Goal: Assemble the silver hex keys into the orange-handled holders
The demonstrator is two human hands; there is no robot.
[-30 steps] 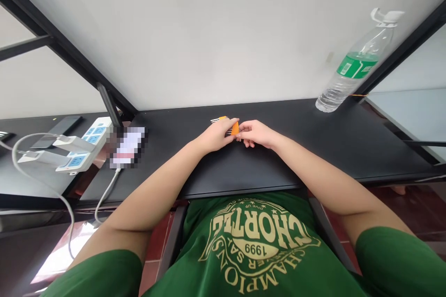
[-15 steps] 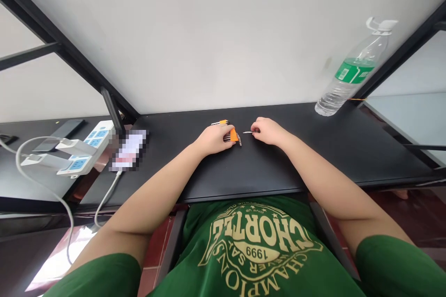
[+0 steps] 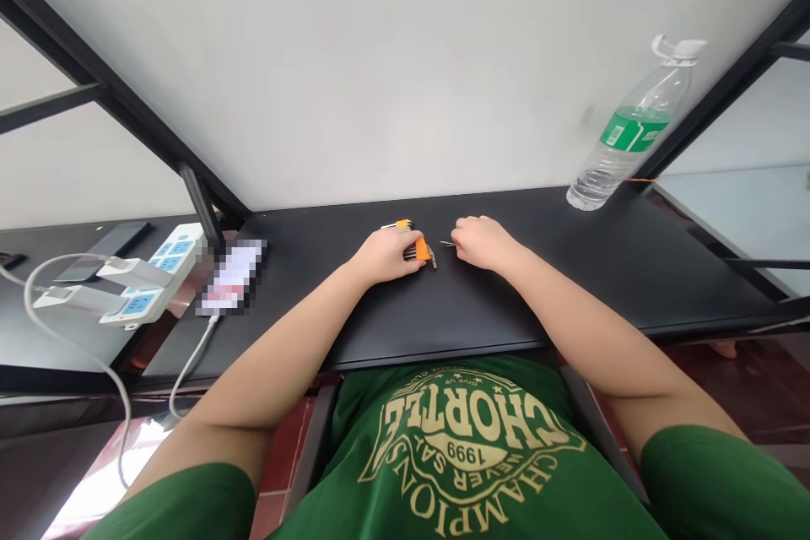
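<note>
An orange holder with several small metal keys [image 3: 422,250] lies on the black desk [image 3: 569,270] near its back edge. My left hand [image 3: 386,254] rests on the desk with its fingers closed round the holder's left side. My right hand [image 3: 481,240] sits just to the right of it, apart from the holder, and pinches one thin metal key [image 3: 446,243] whose tip points left toward the holder. A second orange piece [image 3: 400,224] lies behind my left hand.
A clear water bottle with a green label [image 3: 626,135] stands at the back right. A phone [image 3: 231,274] on a white cable lies at the desk's left end, beside a white power strip [image 3: 136,278]. Black frame bars rise at both sides.
My right hand has drawn a thin metal key out of the orange holder and moved to the right, away from my left hand. The left hand still grips the holder.
</note>
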